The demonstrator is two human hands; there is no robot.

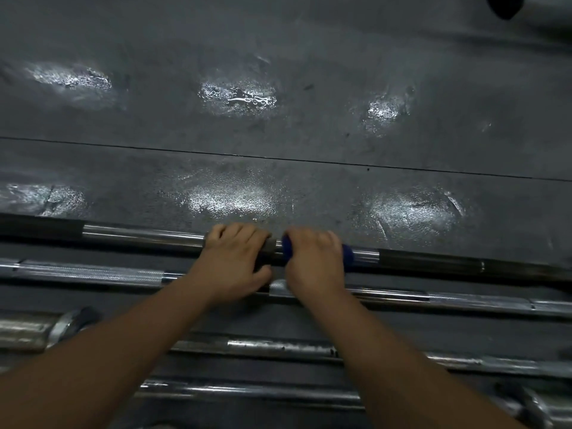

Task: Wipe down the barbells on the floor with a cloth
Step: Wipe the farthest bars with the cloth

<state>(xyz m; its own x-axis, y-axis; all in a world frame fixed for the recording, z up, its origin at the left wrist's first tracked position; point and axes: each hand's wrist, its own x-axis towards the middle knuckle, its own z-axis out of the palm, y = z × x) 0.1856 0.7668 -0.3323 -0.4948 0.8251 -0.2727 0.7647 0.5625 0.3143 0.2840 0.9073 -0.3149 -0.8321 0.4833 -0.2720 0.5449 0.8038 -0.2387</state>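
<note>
Top barbell (139,236) runs left-right across the frame's lower middle, long axis tilting slightly down to the right, farthest of several bars on the dark floor (278,134). Both hands sit on it mid-frame, side by side. Left hand (236,258) curls over the bar, bare grip, steadying it. Right hand (314,258) clenches a blue cloth (348,255) wrapped round the shaft; cloth shows at both sides of the fist. Unwiped chrome and dark knurl lie right of the cloth, so next stroke prob. slides rightward along the axis; right hand's nearer.
</note>
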